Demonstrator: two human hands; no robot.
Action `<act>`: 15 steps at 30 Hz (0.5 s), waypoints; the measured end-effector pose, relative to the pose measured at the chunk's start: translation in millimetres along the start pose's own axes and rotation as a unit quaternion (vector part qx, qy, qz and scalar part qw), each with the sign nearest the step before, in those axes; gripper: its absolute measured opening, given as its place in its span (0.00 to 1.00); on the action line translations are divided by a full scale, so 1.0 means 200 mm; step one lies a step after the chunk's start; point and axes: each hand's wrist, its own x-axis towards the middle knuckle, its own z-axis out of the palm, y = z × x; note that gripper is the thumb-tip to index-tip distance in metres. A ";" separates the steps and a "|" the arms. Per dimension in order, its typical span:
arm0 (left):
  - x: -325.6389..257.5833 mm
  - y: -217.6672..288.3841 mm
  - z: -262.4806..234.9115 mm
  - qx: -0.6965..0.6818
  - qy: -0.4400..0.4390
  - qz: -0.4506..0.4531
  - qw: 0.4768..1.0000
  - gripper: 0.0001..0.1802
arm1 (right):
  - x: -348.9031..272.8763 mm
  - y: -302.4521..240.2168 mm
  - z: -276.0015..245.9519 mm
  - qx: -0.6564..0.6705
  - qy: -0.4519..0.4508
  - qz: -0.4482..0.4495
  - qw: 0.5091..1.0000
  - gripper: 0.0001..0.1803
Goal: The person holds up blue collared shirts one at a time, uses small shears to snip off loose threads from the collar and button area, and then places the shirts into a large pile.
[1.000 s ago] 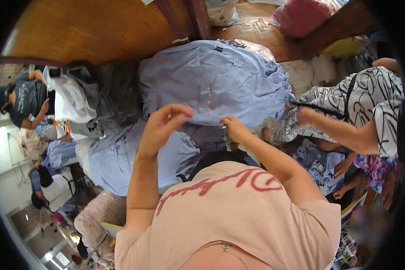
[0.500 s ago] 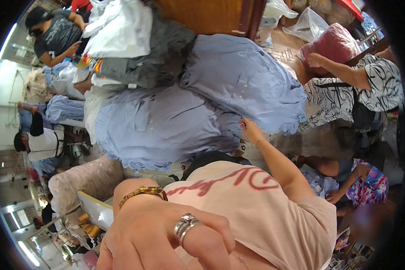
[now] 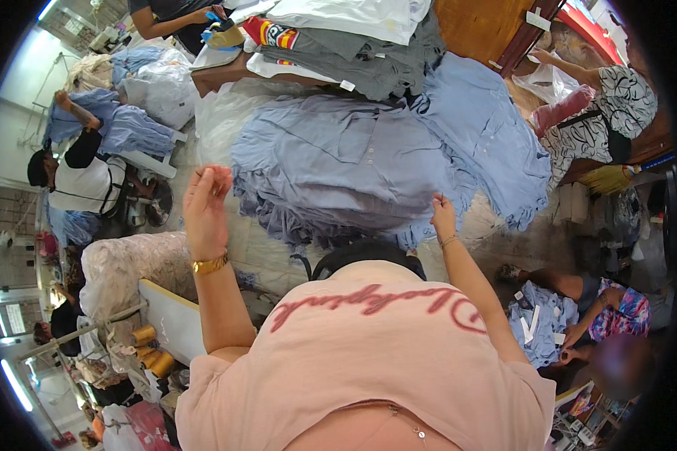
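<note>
A thick pile of light blue buttoned garments (image 3: 331, 165) lies in front of me. A second heap of the same blue garments (image 3: 489, 128) adjoins it on the right. My left hand (image 3: 207, 195), with a gold watch on the wrist, is raised beside the pile's left end, its fingers bent together; anything between them is too small to make out. At the pile's near right edge, my right hand (image 3: 444, 216) is closed in a pinch, and a tiny dark thing shows at its fingertips, too small to name.
Grey folded garments (image 3: 353, 64) and white ones (image 3: 353, 16) are stacked behind the pile. A plastic-wrapped roll (image 3: 135, 267) and gold thread cones (image 3: 156, 361) stand at left. Co-workers are on both sides; one at lower right handles blue cloth (image 3: 541, 323).
My left hand has gone from close before the camera out to the pile's left end. My right hand stays by the pile's near edge. The view has shifted.
</note>
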 end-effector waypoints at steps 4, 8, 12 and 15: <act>0.15 -0.35 -0.24 0.205 0.053 -0.015 0.977 0.08 | 0.04 0.03 0.03 0.019 -0.016 0.048 0.999 0.20; 0.23 -0.65 0.10 0.369 -0.205 -0.089 0.902 0.12 | -0.01 0.01 0.06 0.087 -0.087 0.126 0.984 0.22; 0.52 -1.04 0.32 0.630 -0.390 0.109 0.663 0.15 | 0.02 0.02 0.04 0.154 -0.053 0.136 0.977 0.22; 0.83 -1.10 0.40 0.590 -0.269 0.062 0.758 0.17 | 0.10 0.05 0.01 0.202 -0.009 0.137 0.970 0.21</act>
